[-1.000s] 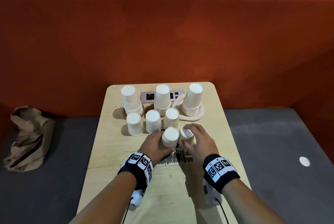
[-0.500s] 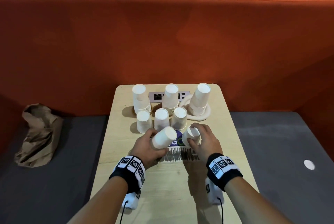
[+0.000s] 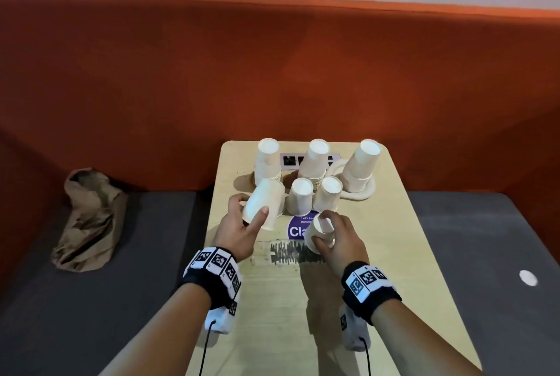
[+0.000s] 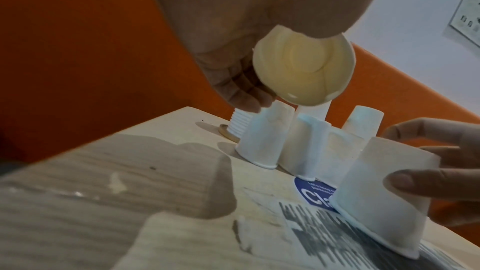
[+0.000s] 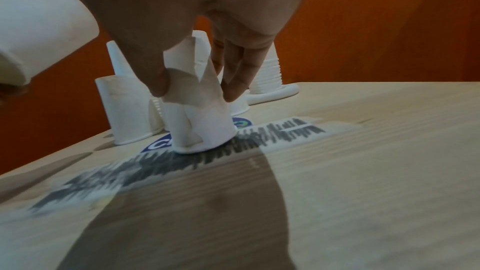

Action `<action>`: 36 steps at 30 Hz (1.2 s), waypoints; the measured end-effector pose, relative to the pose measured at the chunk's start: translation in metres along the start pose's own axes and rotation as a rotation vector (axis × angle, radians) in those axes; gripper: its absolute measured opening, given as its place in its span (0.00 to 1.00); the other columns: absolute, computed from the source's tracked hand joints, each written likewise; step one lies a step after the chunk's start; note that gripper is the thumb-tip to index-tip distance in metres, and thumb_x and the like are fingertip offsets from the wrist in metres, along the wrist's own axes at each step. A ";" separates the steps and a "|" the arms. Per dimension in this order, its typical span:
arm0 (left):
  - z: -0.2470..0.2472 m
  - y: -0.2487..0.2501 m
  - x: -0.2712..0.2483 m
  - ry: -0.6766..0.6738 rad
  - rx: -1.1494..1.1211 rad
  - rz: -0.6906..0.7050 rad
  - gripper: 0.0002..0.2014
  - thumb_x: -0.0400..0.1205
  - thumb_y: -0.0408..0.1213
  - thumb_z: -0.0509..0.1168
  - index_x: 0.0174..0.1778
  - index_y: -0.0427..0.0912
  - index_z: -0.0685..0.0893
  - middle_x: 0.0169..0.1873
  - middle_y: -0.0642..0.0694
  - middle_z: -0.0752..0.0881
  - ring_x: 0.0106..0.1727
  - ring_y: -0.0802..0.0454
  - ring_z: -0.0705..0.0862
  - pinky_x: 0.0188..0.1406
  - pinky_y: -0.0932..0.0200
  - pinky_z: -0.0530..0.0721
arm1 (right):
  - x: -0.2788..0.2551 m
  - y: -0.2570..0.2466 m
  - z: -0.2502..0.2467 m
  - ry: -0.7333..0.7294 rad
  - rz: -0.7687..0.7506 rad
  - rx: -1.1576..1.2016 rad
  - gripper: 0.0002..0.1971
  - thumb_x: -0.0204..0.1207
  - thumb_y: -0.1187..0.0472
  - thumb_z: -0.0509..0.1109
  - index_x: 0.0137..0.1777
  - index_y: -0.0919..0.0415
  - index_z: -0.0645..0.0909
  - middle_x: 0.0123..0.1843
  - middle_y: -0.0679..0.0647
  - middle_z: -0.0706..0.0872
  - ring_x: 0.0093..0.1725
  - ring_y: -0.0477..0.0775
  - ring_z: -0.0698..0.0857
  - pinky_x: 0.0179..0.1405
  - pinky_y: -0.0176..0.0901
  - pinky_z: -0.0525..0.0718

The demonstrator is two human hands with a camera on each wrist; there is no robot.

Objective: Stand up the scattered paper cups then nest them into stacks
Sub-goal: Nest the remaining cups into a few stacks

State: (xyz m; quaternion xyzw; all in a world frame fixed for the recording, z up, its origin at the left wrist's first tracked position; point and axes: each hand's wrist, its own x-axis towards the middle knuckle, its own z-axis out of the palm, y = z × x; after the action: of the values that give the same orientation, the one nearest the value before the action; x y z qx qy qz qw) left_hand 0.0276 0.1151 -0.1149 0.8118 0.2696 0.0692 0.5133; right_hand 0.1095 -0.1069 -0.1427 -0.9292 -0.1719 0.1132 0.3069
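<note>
Currently our left hand grips a lifted, tilted cup left of the purple sticker, near the surface's left edge. Our right hand fingers pinch an inverted cup, rim on that sticker. Bare wood lies nearer us.

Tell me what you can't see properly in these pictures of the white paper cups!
- Round purple sticker: in the head view the right hand and its tilted white paper cup cover its wording.
- Grey marker strip: head view, partly behind the back stacks.
- Single cup count: head view, the left hand's lifted cup hides whatever stands behind it.
</note>
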 end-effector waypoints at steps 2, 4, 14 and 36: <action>-0.012 -0.002 0.000 0.014 0.004 0.025 0.24 0.82 0.55 0.64 0.69 0.51 0.66 0.45 0.50 0.85 0.41 0.51 0.86 0.41 0.48 0.86 | -0.004 -0.011 0.006 -0.021 0.002 -0.003 0.24 0.75 0.53 0.74 0.68 0.41 0.72 0.69 0.46 0.76 0.60 0.60 0.83 0.50 0.47 0.79; -0.024 -0.004 0.001 0.032 0.019 0.041 0.25 0.81 0.54 0.66 0.70 0.51 0.66 0.47 0.53 0.83 0.42 0.55 0.85 0.36 0.59 0.82 | -0.006 -0.021 0.010 -0.049 -0.007 0.033 0.23 0.73 0.51 0.75 0.66 0.40 0.73 0.67 0.45 0.78 0.59 0.58 0.83 0.51 0.47 0.79; -0.081 0.002 0.000 0.111 -0.123 0.166 0.28 0.69 0.46 0.82 0.61 0.49 0.77 0.51 0.51 0.84 0.41 0.61 0.88 0.36 0.62 0.88 | -0.001 -0.091 -0.017 0.152 0.041 0.807 0.14 0.81 0.57 0.73 0.61 0.49 0.74 0.63 0.53 0.84 0.60 0.56 0.85 0.55 0.52 0.88; -0.108 0.035 -0.009 0.003 -0.373 0.373 0.32 0.65 0.68 0.75 0.56 0.49 0.86 0.47 0.49 0.91 0.40 0.49 0.91 0.48 0.37 0.90 | -0.008 -0.164 -0.035 0.166 -0.033 1.046 0.08 0.83 0.57 0.69 0.58 0.48 0.75 0.67 0.66 0.82 0.66 0.65 0.84 0.43 0.52 0.91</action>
State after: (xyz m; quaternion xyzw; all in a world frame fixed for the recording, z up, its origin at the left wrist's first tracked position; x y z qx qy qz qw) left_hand -0.0089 0.1851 -0.0334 0.7387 0.0988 0.2124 0.6320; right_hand 0.0727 -0.0054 -0.0142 -0.6551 -0.0822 0.1049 0.7437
